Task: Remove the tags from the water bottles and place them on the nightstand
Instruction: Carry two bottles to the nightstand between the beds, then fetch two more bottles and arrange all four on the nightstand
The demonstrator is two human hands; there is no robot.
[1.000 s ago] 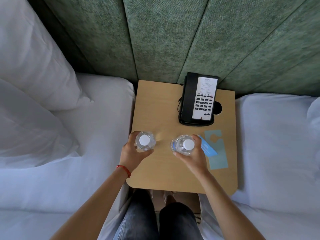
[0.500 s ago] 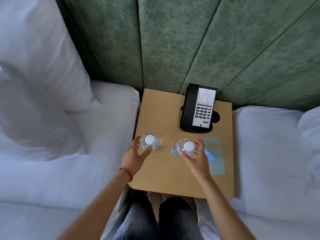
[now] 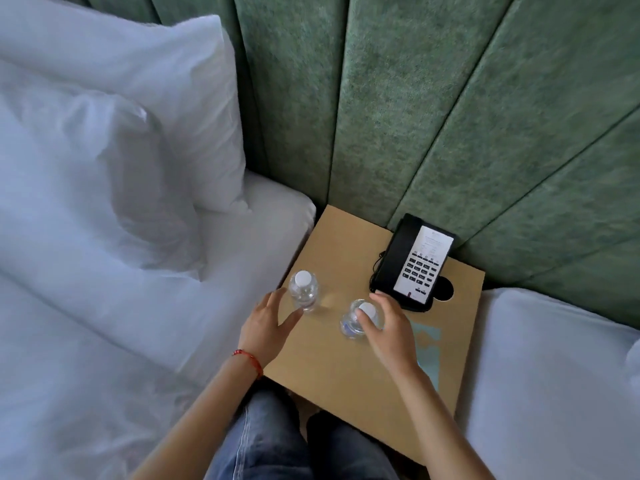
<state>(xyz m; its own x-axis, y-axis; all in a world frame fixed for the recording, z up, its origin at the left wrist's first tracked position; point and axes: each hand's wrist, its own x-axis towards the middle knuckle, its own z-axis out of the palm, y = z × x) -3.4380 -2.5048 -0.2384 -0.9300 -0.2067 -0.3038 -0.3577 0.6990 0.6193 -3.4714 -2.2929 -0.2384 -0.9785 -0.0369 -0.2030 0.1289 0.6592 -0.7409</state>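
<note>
Both bottles stand on the nightstand (image 3: 332,372). Left hand (image 3: 265,332) is spread loose beside the left bottle (image 3: 304,291). Right hand (image 3: 388,327) has its fingers curled over the right bottle (image 3: 349,323).

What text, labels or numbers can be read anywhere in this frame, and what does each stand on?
None can be read.
Telephone faceplate: printed lines at the top, too small and blurred to read.
Telephone keypad: dark keys, characters not legible.
Left bottle and right bottle: no label text legible.
Blue tags on the nightstand, partly hidden by the right hand: no print visible.
</note>
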